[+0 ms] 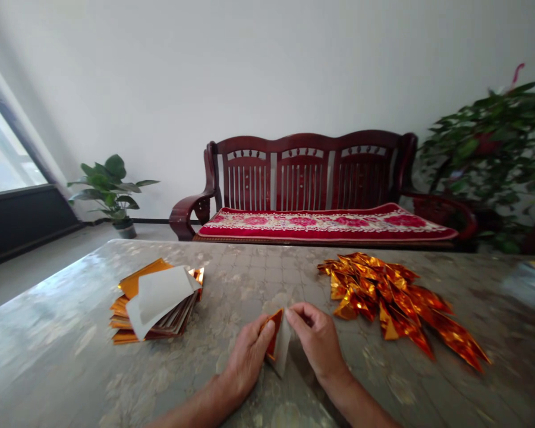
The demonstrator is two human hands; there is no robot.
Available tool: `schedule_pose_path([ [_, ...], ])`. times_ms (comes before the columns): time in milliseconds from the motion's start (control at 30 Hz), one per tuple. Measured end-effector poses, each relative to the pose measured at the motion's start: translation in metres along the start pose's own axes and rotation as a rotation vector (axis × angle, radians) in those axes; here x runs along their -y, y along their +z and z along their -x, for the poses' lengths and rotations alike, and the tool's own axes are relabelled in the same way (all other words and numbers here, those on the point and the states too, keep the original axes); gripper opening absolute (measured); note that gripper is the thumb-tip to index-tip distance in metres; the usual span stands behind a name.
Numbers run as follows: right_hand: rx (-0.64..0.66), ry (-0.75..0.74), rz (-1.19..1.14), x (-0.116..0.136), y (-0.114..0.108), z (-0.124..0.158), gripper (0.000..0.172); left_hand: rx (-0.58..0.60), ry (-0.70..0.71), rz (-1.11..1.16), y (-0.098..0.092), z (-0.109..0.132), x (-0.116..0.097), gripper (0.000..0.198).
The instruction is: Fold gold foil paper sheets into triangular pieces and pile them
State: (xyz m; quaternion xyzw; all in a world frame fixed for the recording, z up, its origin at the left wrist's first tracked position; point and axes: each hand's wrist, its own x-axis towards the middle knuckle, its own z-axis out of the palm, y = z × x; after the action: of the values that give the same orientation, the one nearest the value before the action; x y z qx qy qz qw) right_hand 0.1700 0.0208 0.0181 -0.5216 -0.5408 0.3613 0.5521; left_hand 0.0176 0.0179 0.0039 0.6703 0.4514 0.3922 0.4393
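Note:
Between my hands, just above the near middle of the table, is a partly folded sheet of foil paper [283, 348], shiny orange-gold on one face and whitish on the other. My left hand [250, 351] grips its orange side, thumb on top. My right hand [315, 336] pinches the pale upper edge between thumb and fingers. On the left lies a fanned stack of foil paper sheets [163, 300], some white side up, others gold. A heap of folded gold foil pieces [383, 291] with pointed ends lies to the right.
A patterned, glossy cover lies over the table [232, 279]. Beyond it stands a dark red wooden bench [301, 172] with a red floral cushion [321, 223]. Potted plants [116, 190] flank the bench. A clear, blurred object [532, 282] sits at the table's right side.

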Motion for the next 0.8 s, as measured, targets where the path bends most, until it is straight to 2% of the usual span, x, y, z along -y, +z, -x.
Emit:
schedule_pose_path([
  [167,0.004,-0.019,0.077,-0.0010,-0.0036,-0.0035,0.026,0.005,-0.069,0.121,0.0020,-0.0004,0.0005,0.040],
  [367,0.044,0.037,0.009,-0.0021,-0.0014,-0.0018,0.028,0.040,-0.130,0.315,0.0021,-0.0002,0.0032,0.042],
  [700,0.053,0.050,-0.044,-0.0017,-0.0010,-0.0018,0.028,0.071,-0.116,0.319,-0.0001,0.0007,0.0064,0.043],
  [800,0.055,0.039,-0.044,-0.0013,0.0009,0.0001,0.033,0.079,-0.091,0.317,-0.0007,0.0020,0.0041,0.043],
])
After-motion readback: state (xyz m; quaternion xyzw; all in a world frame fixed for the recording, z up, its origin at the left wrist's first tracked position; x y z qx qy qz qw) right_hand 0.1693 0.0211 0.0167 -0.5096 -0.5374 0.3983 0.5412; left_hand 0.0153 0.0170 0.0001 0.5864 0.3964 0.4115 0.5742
